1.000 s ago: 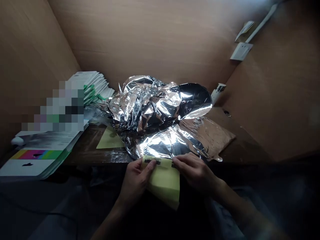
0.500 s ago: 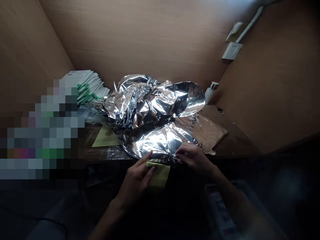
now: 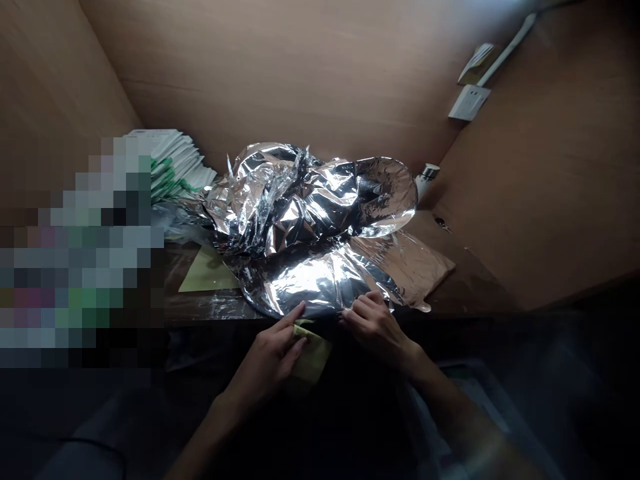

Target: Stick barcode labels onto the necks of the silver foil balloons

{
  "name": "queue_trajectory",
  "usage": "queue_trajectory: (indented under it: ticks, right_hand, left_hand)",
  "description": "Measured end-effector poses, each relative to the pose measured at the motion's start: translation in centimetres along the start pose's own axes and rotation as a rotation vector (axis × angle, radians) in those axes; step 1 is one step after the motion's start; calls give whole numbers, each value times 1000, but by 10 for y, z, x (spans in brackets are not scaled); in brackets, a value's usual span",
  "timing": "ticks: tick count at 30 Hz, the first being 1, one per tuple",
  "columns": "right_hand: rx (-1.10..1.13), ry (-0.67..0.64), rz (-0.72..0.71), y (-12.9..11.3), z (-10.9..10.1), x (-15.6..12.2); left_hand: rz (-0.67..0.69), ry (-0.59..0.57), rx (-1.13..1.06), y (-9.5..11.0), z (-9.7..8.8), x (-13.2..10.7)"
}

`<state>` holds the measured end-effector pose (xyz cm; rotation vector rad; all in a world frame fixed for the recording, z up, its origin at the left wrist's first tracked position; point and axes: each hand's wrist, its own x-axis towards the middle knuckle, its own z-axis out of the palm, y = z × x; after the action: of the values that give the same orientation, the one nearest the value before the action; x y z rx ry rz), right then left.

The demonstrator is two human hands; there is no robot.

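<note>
A heap of crumpled silver foil sheets (image 3: 310, 213) covers the middle of a dark wooden desk (image 3: 210, 307). At the desk's near edge my left hand (image 3: 273, 350) is closed on a yellow-green paper sheet (image 3: 313, 357), which hangs below the edge. My right hand (image 3: 373, 323) rests beside it with fingers curled, pinching the near rim of the lowest foil sheet (image 3: 320, 283). Both hands nearly touch.
A stack of white and green booklets (image 3: 170, 163) lies at the back left, partly blurred out. Another yellow-green sheet (image 3: 205, 273) lies flat on the desk. A white bottle (image 3: 425, 179) stands at the back right. Brown board walls surround the desk; a wall switch (image 3: 467, 103) is mounted upper right.
The yellow-green sheet, held up between both hands a second ago, has dropped lower under the desk edge in my left hand. My right hand has shifted onto the foil rim.
</note>
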<state>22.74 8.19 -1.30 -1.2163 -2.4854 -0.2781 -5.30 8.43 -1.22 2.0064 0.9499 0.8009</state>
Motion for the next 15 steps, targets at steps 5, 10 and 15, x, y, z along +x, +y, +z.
queue_trajectory:
  ticks: [5, 10, 15]
  right_hand:
    - [13, -35, 173, 16, -10, 0]
    - [281, -171, 125, 37, -28, 1]
    - [452, -318, 98, 51, -57, 23]
  left_hand:
    - [8, -10, 11, -2, -2, 1]
    - [41, -41, 1, -3, -7, 3]
    - [142, -23, 17, 10, -11, 1]
